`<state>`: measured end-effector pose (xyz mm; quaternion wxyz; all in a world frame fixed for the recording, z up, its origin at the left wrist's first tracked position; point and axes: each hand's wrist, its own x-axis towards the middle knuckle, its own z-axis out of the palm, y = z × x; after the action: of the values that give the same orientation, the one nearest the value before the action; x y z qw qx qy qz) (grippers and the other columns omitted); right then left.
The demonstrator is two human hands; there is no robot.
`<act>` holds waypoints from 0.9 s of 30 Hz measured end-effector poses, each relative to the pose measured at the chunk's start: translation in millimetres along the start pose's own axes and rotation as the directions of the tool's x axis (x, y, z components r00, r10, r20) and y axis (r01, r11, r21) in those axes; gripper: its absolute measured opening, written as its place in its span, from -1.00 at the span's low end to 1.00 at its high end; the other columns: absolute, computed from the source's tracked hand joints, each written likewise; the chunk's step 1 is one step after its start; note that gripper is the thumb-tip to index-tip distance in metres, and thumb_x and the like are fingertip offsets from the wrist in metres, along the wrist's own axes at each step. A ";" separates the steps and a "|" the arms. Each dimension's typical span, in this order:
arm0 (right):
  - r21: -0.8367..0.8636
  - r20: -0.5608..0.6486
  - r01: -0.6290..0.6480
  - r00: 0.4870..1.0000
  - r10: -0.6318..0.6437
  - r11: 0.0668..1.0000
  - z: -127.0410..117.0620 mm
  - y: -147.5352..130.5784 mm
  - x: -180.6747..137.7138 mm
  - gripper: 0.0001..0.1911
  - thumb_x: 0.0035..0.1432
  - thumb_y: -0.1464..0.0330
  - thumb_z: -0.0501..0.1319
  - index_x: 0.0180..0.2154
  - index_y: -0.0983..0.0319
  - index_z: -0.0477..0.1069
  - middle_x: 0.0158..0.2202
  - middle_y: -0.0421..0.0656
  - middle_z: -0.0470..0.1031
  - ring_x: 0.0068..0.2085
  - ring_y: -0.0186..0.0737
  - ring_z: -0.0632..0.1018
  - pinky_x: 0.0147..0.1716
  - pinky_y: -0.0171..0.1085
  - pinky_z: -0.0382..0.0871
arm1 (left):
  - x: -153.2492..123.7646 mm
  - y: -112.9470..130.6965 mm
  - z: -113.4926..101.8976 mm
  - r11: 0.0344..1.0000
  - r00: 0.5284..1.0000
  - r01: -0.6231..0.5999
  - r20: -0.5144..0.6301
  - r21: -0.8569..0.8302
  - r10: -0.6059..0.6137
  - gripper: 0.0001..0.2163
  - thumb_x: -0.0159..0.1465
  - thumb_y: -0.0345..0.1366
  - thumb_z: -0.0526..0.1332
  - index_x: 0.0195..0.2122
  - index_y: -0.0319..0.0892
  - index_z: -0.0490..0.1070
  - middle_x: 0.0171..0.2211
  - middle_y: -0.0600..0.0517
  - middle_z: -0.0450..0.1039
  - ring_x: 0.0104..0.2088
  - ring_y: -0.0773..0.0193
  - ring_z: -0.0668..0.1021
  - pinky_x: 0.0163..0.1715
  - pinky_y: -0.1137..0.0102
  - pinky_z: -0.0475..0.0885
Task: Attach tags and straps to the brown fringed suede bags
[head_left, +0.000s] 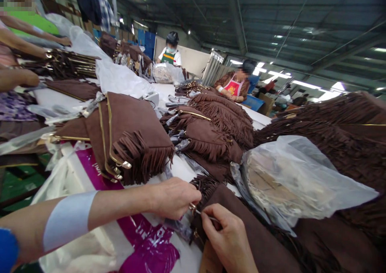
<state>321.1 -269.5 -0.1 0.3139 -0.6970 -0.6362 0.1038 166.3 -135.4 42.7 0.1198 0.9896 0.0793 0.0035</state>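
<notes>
A brown suede fringed bag point(241, 241) lies at the table's near edge. My left hand point(173, 196) is closed in a pinch on small gold hardware at the bag's corner. My right hand point(224, 235) rests on the bag, its thumb and forefinger pinched on a thin metal piece point(201, 213) that meets the same hardware. A stack of similar fringed bags point(129, 138) with gold zippers lies just beyond my left hand.
More fringed bags point(217, 124) cover the white table point(187, 168). A clear plastic bag point(295, 184) with pale contents lies right. A purple and white plastic sheet point(144, 241) is under my left arm. Other workers stand at the left edge and the far end.
</notes>
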 end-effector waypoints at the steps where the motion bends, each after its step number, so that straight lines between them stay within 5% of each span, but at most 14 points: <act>1: -0.009 -0.004 -0.015 1.000 0.015 1.000 0.4 -1.0 0.0 -0.76 0.20 0.34 0.10 -0.48 0.19 0.45 -0.53 -0.22 0.48 -0.50 -0.24 0.50 -0.47 -0.33 0.26 | 0.6 0.1 -0.4 1.000 1.000 0.002 -0.001 -0.014 -0.002 -0.89 0.19 -0.50 0.21 -0.30 -0.15 0.39 -0.32 0.04 0.51 -0.28 0.18 0.55 -0.41 0.40 0.33; 13: 0.050 -0.027 -0.013 1.000 0.015 0.999 3.2 -2.5 4.7 -0.80 0.16 0.39 0.13 -0.49 0.19 0.44 -0.54 -0.25 0.44 -0.51 -0.26 0.45 -0.48 -0.30 0.17 | 2.8 5.1 -5.9 1.000 1.000 0.016 0.004 -0.010 -0.016 -0.90 0.19 -0.49 0.20 -0.31 -0.16 0.36 -0.30 0.03 0.52 -0.25 0.14 0.58 -0.40 0.39 0.35; 20: 0.213 -0.062 0.093 0.995 -0.082 0.973 4.5 -1.3 7.5 -0.81 0.26 0.40 0.18 -0.30 0.14 0.58 -0.43 -0.24 0.51 -0.40 -0.27 0.53 -0.38 -0.36 0.29 | 1.4 8.1 -8.2 1.000 1.000 0.025 0.019 -0.001 -0.025 -0.92 0.21 -0.47 0.20 -0.30 -0.17 0.36 -0.31 0.02 0.50 -0.26 0.14 0.57 -0.40 0.39 0.36; 27: 0.232 0.114 0.115 0.983 -0.145 0.966 -4.5 -1.0 5.3 -0.73 0.30 0.42 0.11 -0.14 0.10 0.57 -0.39 -0.24 0.53 -0.35 -0.25 0.55 -0.35 -0.35 0.32 | -0.6 5.3 -8.2 0.999 0.999 0.018 0.027 -0.039 -0.017 -0.85 0.16 -0.52 0.21 -0.30 -0.16 0.34 -0.30 0.02 0.52 -0.25 0.16 0.57 -0.40 0.42 0.34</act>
<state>323.6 -265.8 5.3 0.3544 -0.6057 -0.6840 0.1994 166.4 -138.6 52.0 0.1403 0.9863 0.0860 -0.0093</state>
